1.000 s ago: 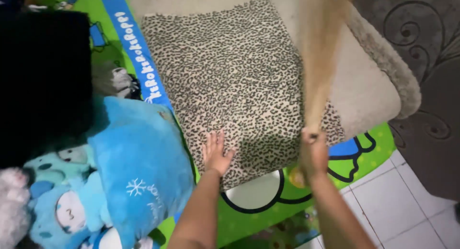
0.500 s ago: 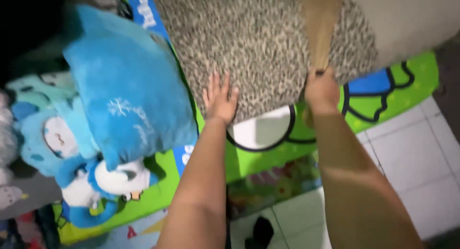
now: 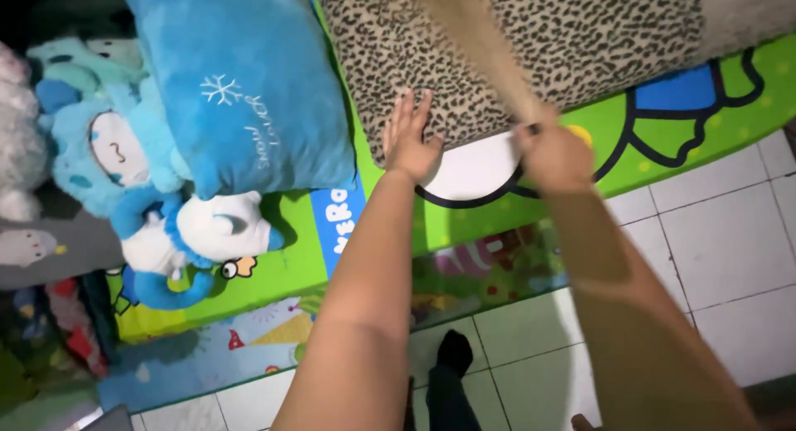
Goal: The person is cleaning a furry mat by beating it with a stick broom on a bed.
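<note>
The left hand (image 3: 409,139) lay flat, fingers spread, palm pressed on the near edge of the leopard-print cushion (image 3: 531,41), forearm extended. The right hand (image 3: 554,153), just beside that edge, was fisted around a blurred tan stick (image 3: 477,45).

A leopard-spotted tan-and-black cushion (image 3: 531,41) lies on a bright green cartoon mat (image 3: 663,161) beside a blue snowflake pillow (image 3: 240,82).

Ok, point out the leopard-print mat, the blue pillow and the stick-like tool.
Leopard-print mat (image 3: 597,41), head view, on its spotted top surface.
Blue pillow (image 3: 240,74), head view, on its face near the snowflake.
Stick-like tool (image 3: 477,45), head view, on its blurred shaft above the right hand (image 3: 554,153).
</note>
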